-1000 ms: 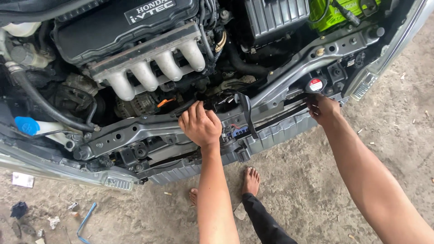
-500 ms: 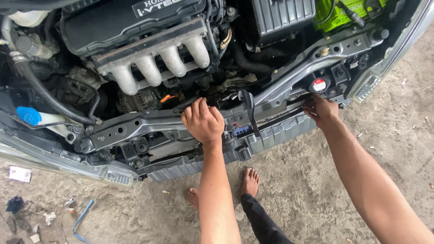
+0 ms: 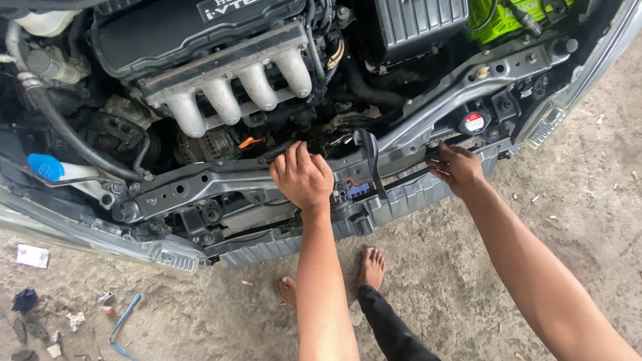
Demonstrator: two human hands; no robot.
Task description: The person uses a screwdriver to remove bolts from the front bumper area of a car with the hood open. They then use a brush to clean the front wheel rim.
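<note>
hands closed on grey front crossmember (image 3: pixel 200 182): left hand (image 3: pixel 302 177) mid-span, right hand (image 3: pixel 458 167) rightward

1. I see the left hand (image 3: pixel 302 177) w/ fingers curled over the grey front crossmember (image 3: pixel 221 184), just left of the upright centre brace (image 3: pixel 370 160).
2. Right hand (image 3: pixel 457 169) grips the radiator's top edge (image 3: pixel 414 179), just below the red-labelled radiator cap (image 3: pixel 474 123).
3. Behind: silver intake manifold (image 3: pixel 241 87), black engine cover (image 3: pixel 180 30), green battery (image 3: pixel 508 17) top right, blue-capped reservoir (image 3: pixel 47 167) at left.
4. Bare feet (image 3: pixel 370 266) on concrete floor (image 3: pixel 468 267); scraps & a blue strip (image 3: pixel 122 323) bottom left.
</note>
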